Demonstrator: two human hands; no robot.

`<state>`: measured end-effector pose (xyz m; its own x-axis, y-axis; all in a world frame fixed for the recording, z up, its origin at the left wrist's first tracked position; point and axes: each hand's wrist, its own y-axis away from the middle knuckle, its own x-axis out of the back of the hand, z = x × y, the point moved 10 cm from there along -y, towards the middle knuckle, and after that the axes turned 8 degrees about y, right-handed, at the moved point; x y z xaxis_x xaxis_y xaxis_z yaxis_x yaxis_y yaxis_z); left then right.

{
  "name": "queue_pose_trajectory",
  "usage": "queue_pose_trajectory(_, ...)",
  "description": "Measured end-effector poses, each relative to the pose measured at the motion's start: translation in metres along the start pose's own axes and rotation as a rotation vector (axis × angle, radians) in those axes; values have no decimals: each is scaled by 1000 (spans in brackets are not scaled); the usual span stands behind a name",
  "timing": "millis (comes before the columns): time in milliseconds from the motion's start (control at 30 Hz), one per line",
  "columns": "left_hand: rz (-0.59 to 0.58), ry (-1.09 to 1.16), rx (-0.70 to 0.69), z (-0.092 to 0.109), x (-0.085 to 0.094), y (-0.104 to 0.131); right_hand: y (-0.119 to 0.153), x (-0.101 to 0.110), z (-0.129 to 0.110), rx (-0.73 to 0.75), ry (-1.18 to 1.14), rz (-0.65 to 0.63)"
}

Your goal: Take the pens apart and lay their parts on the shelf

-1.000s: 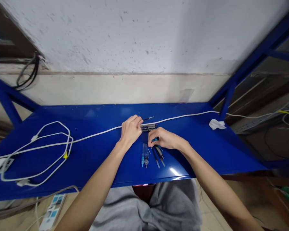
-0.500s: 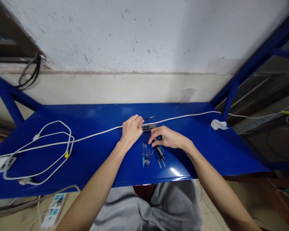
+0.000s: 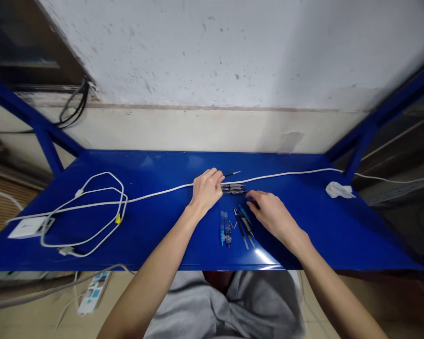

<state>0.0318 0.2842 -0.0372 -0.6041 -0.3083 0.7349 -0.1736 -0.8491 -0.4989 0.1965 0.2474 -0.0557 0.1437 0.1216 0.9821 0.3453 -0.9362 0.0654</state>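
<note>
Fingers curled, my left hand (image 3: 207, 189) grips a thin dark pen refill (image 3: 232, 174) whose metal tip points right. Beside its fingertips lies a row of dark pens (image 3: 233, 189) on the blue table (image 3: 155, 235). My right hand (image 3: 268, 209) is to the right of that row, thumb and fingers apart, holding nothing. Between the hands and the front edge lie clear pen barrels (image 3: 222, 228) with blue and black ends, a few small clear pieces (image 3: 234, 224), and a loose group of pens and refills (image 3: 245, 223).
A long white cable (image 3: 286, 173) crosses the table behind the hands. At left are a looped cable (image 3: 88, 176) and a white box (image 3: 27, 227). Crumpled white tissue (image 3: 339, 190) lies at right. Blue frame posts (image 3: 362, 150) stand at both ends.
My right hand has moved right and opened, leaving a blue-and-black pen with the loose group. My left hand still holds the refill. The whole view has shifted.
</note>
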Motion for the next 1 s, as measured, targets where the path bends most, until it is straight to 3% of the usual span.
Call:
queue_pose_trajectory(133,-5,6,-8,3,0,0,-10,6,1,6,74,-44)
queue_pose_trajectory(200,0,18,-12,4,0,0,-24,12,5,38,-29,-29)
queue_pose_trajectory(300,16,59,-20,6,1,0,-50,21,6,141,-575,31)
queue_pose_trajectory(400,40,127,-18,6,2,0,-72,19,11,128,-1146,96)
queue_pose_trajectory(500,38,184,-48,8,0,0,-78,6,15,52,-1434,174)
queue_pose_trajectory(633,-3,219,-84,12,-6,1,-72,0,20,25,-1531,259)
queue_pose_trajectory(767,-21,316,-101,14,-9,2,-66,19,61,-25,-1557,502)
queue_pose_trajectory(833,-15,333,-66,11,-9,2,-64,27,80,-51,-1595,563)
queue_pose_trajectory(900,1,307,-12,5,-8,2,-66,29,81,-25,-1597,475)
queue_pose_trajectory(1000,27,259,59,-2,-5,2,-66,19,44,109,-1445,159)
